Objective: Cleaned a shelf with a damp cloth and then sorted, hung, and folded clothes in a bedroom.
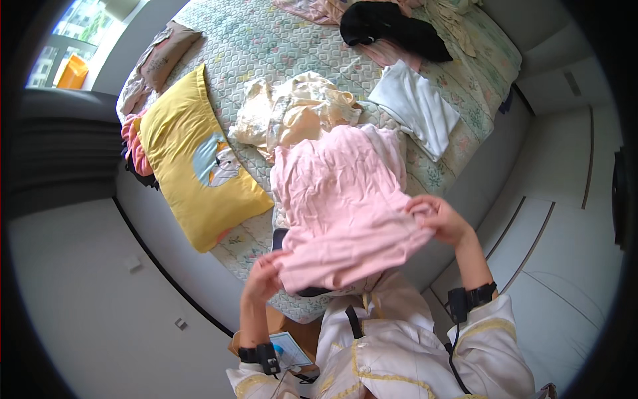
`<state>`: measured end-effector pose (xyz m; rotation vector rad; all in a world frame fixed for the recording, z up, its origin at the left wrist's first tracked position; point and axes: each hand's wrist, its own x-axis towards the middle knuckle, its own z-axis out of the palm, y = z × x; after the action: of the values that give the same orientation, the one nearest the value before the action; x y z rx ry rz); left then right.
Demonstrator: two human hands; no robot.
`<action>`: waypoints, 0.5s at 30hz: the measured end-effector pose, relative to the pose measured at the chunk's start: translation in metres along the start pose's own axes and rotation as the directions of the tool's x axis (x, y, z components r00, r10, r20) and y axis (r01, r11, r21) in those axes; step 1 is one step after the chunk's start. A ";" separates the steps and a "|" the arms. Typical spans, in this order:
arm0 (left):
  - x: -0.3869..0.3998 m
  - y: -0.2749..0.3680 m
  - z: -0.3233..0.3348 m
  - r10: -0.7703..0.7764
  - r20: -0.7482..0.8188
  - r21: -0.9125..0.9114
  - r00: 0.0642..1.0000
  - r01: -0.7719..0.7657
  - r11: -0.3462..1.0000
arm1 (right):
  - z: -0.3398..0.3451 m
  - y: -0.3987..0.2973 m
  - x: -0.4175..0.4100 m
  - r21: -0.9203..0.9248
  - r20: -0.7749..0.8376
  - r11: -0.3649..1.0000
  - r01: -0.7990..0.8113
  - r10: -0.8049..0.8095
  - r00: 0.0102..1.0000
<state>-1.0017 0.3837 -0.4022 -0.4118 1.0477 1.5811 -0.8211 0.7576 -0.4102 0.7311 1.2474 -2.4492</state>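
Note:
A pink cloth garment [344,199] is spread over the near end of the bed, its near edge lifted between my two hands. My left hand [265,273] pinches the near left corner. With bent fingers, my right hand [439,219] grips the right side of the same edge. Dark fabric or a dark object [314,292] peeks out under the garment's near edge; what it is stays hidden. Just beyond the pink cloth lies a crumpled cream patterned garment [309,107]. A folded white cloth [416,109] rests to the right.
The bed has a quilted floral cover [259,45]. On its left lie a yellow pillow [199,164] with an animal picture and a brown pillow [167,55]. A black garment [394,30] is at the far right. A cardboard box [281,324] stands below the bed's near edge.

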 end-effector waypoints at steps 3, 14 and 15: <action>0.036 0.038 -0.003 0.153 0.231 -0.418 0.961 -0.044 0.907 | 0.008 -0.030 0.048 0.467 -0.159 0.880 0.087 -0.013 0.987; 0.168 0.037 -0.032 0.578 -0.297 0.831 0.760 -0.092 0.548 | -0.013 0.011 0.150 -0.706 -0.509 0.692 -0.148 -0.351 0.786; 0.161 0.040 -0.018 0.509 -0.338 0.765 0.792 -0.084 0.638 | -0.014 0.015 0.149 -0.705 -0.511 0.693 -0.153 -0.347 0.786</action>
<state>-1.0918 0.4676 -0.5145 -0.1006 2.1840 1.1997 -0.9328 0.7562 -0.5104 1.2618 2.3498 -1.5088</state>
